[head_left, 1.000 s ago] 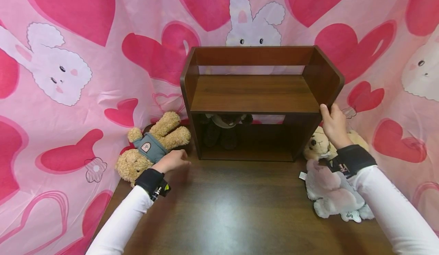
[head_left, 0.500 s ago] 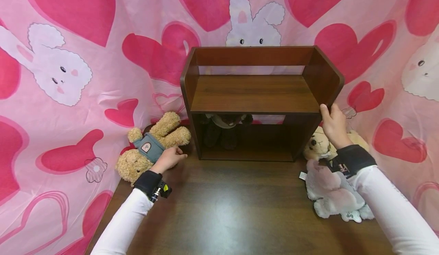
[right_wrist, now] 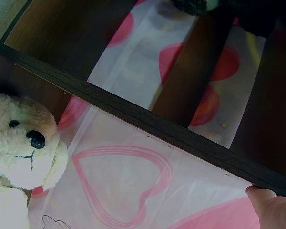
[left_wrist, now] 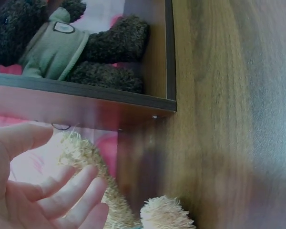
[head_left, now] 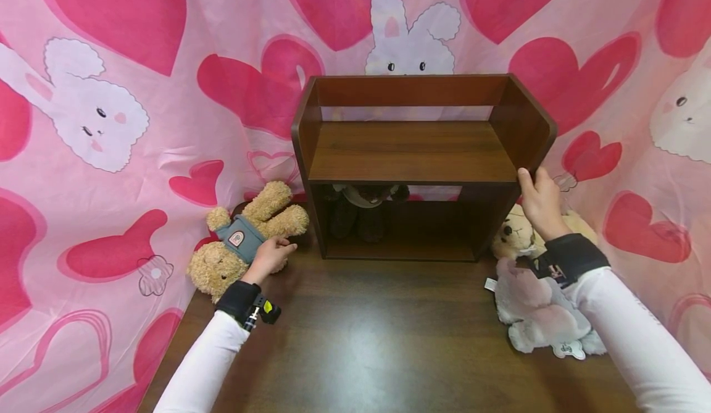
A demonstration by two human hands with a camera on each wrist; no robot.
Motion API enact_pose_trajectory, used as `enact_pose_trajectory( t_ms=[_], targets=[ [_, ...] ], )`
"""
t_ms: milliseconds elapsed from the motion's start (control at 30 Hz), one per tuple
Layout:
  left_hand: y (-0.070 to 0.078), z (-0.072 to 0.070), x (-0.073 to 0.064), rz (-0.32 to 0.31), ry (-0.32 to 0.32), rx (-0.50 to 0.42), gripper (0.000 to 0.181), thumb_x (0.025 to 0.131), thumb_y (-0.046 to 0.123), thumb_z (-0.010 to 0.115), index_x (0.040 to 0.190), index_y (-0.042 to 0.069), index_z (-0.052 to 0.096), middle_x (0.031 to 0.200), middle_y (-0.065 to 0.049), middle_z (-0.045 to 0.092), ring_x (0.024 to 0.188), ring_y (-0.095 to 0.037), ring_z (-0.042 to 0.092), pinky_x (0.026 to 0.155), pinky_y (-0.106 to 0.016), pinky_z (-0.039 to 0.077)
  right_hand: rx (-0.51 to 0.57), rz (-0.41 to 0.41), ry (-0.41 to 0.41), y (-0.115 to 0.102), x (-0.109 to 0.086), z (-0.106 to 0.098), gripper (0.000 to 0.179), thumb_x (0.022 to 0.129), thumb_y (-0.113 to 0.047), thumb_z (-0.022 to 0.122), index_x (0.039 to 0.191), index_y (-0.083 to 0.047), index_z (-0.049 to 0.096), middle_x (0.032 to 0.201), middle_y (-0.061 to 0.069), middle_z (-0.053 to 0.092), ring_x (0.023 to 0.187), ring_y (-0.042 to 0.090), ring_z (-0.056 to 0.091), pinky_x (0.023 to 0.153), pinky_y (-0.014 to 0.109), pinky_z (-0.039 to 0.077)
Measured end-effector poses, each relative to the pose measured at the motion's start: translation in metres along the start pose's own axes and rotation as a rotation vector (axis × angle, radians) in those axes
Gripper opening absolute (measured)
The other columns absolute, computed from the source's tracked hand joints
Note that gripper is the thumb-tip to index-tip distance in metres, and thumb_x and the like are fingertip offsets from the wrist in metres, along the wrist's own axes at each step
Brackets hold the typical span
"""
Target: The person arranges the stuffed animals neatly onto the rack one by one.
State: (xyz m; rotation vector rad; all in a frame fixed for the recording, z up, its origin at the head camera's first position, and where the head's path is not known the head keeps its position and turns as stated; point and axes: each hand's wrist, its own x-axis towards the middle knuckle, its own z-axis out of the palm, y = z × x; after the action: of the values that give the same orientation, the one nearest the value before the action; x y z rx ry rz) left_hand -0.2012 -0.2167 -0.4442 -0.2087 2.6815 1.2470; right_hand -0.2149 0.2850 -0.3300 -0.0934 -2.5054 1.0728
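A dark brown two-tier wooden shelf (head_left: 411, 154) stands on the table against the back cloth. My right hand (head_left: 540, 203) grips the front edge of its right side panel, and the thumb (right_wrist: 264, 198) lies along that edge in the right wrist view. My left hand (head_left: 271, 255) hovers by a tan teddy bear (head_left: 244, 237) in a blue-grey shirt, lying left of the shelf. Its fingers (left_wrist: 69, 195) are loosely bent with nothing between them. Inside the lower tier sits a dark brown teddy bear (left_wrist: 55, 45) in a light green top, partly hidden by the upper board in the head view.
Right of the shelf lies a cream plush dog (head_left: 513, 234), partly under my right wrist. In front of it is a grey and pink plush toy (head_left: 541, 308) with tags. Pink cloth (head_left: 222, 5) with hearts and rabbits surrounds the wooden table (head_left: 366, 339).
My left hand has drawn back left from the shelf's front corner toward the tan teddy bear's side. The right hand, the shelf and the plush toys have stayed put.
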Motion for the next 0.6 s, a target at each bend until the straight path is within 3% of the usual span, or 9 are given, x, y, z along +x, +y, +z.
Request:
enact_pose_trajectory(
  t_ms=[133, 233, 333, 467, 600],
  targets=[
    [-0.003, 0.000, -0.001, -0.064, 0.015, -0.094, 0.040, 0.090, 0.026, 0.055, 0.113, -0.006, 0.050, 0.097, -0.017, 0.055, 0.065, -0.016, 0.053, 0.060, -0.032, 0.046, -0.006, 0.000, 0.001, 0.001, 0.000, 0.001, 0.046, 0.098, -0.030, 0.029, 0.109, 0.013, 0.042, 0.098, 0.032, 0.049, 0.094, 0.044, 0.046, 0.074, 0.053, 0.033],
    [-0.005, 0.000, -0.003, -0.101, 0.015, -0.142, 0.041, 0.091, 0.028, 0.052, 0.116, -0.005, 0.048, 0.104, -0.024, 0.055, 0.081, -0.030, 0.058, 0.071, -0.039, 0.047, -0.009, 0.000, 0.002, 0.001, 0.001, 0.001, 0.046, 0.098, -0.030, 0.029, 0.108, 0.013, 0.042, 0.097, 0.032, 0.049, 0.093, 0.044, 0.046, 0.074, 0.053, 0.033],
    [-0.008, -0.001, -0.004, -0.117, 0.015, -0.165, 0.042, 0.092, 0.029, 0.050, 0.117, -0.005, 0.047, 0.111, -0.029, 0.054, 0.100, -0.039, 0.053, 0.077, -0.042, 0.045, -0.010, -0.004, 0.006, 0.001, 0.001, 0.001, 0.045, 0.098, -0.030, 0.030, 0.107, 0.013, 0.042, 0.096, 0.032, 0.049, 0.093, 0.046, 0.046, 0.073, 0.054, 0.033],
    [-0.012, 0.001, -0.003, -0.115, 0.047, -0.199, 0.043, 0.093, 0.028, 0.049, 0.116, -0.008, 0.049, 0.113, -0.029, 0.054, 0.104, -0.039, 0.052, 0.077, -0.039, 0.044, -0.006, -0.006, 0.017, 0.001, 0.000, 0.002, 0.045, 0.097, -0.030, 0.030, 0.106, 0.013, 0.043, 0.096, 0.033, 0.049, 0.094, 0.047, 0.046, 0.075, 0.055, 0.033],
    [-0.015, 0.003, -0.004, -0.162, 0.057, -0.338, 0.044, 0.094, 0.025, 0.047, 0.119, -0.010, 0.046, 0.123, -0.026, 0.047, 0.111, -0.038, 0.048, 0.091, -0.043, 0.040, -0.003, -0.008, 0.018, 0.001, 0.000, 0.002, 0.045, 0.097, -0.030, 0.030, 0.106, 0.013, 0.043, 0.096, 0.033, 0.049, 0.094, 0.047, 0.046, 0.075, 0.055, 0.033]
  ],
)
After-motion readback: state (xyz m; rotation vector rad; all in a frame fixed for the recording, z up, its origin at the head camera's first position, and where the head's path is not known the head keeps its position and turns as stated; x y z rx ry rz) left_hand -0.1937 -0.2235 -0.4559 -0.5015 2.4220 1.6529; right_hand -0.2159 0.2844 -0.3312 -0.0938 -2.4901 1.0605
